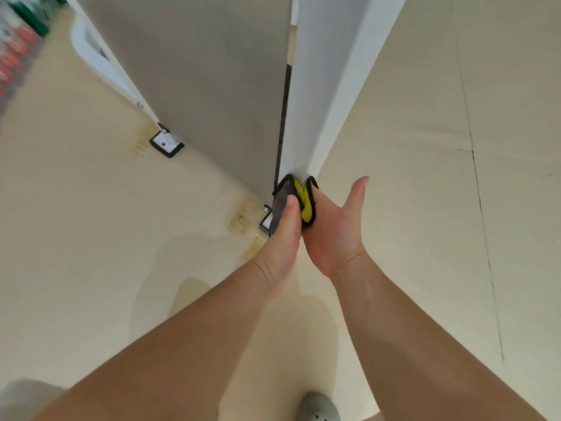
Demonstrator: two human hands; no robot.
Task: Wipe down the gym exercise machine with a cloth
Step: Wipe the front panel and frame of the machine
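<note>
**Q:** Where is the cloth located?

**A:** The cloth [296, 197] is grey on one face, yellow on the other and edged in black. It is folded round the lower end of the machine's white upright post [315, 101], close above the floor.

**Q:** What is the state of each hand?

**A:** The left hand [283, 235] grips the cloth, with its thumb pressed flat on the grey face and its fingers passing behind, out of sight. The right hand [332, 235] lies with its palm against the yellow side, and its thumb stands straight and clear of the cloth. Its fingers are hidden behind the post, so whether it grips cannot be told. The heels of the two hands touch.

**Q:** Which edges and clearances apply?

**A:** The front corner of the post runs straight down into the fold. On its left, a narrow dark gap separates it from a broad grey panel [212, 86]. Open floor lies to the right of the post. One black-rimmed foot plate [266, 222] sits just beside the left hand, partly covered by the cloth. A second foot plate [166, 144] stands well apart, at the foot of a slanted white strut [115, 74].

**Q:** What are the surface and the room like?

**A:** The floor [425, 177] is pale beige and smooth, with a thin dark seam running down the right side. Yellowish stains mark it near both foot plates. A grey shoe [317, 408] shows at the lower edge. The red and green shapes at the top left are too blurred to identify.
</note>
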